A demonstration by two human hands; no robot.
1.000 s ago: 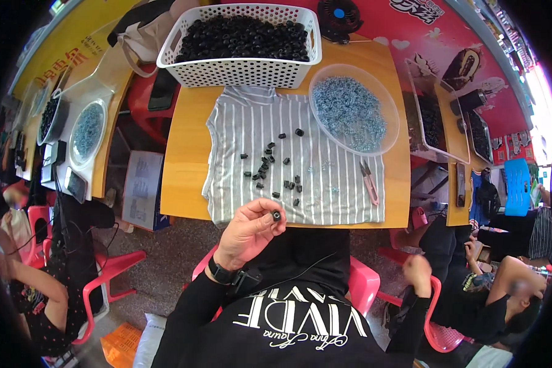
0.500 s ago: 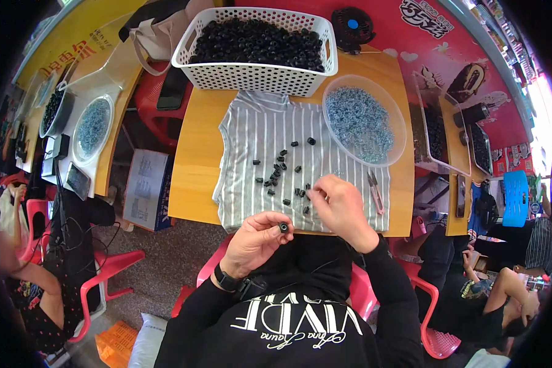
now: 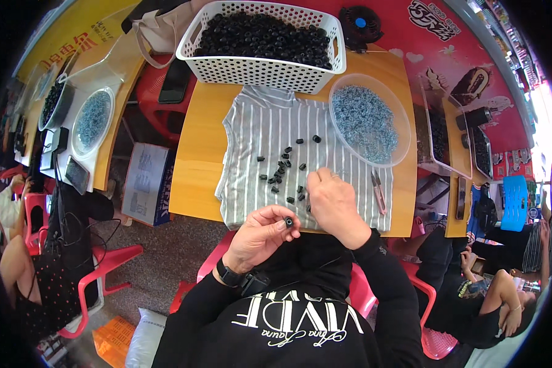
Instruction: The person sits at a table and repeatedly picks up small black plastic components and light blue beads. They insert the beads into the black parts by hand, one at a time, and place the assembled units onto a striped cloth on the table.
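My left hand, fingers closed, pinches a small black hollow cylinder just off the table's near edge, its round end facing up. My right hand reaches over a grey-and-white striped cloth. Its fingertips are bunched together and point down among loose black cylinders; whatever they hold is hidden. Several more of these pieces lie scattered on the cloth. To the right of my right hand rest thread snips with a reddish handle.
A white perforated basket full of black pieces stands at the far edge. Right of it, a round translucent tub holds small bluish clear pieces. A black fan sits behind. Pink chairs and other people flank both sides.
My right hand has shifted slightly farther from me and left over the cloth, its fingers now more bunched. The left hand keeps its grip on the black cylinder. The view has tilted a little.
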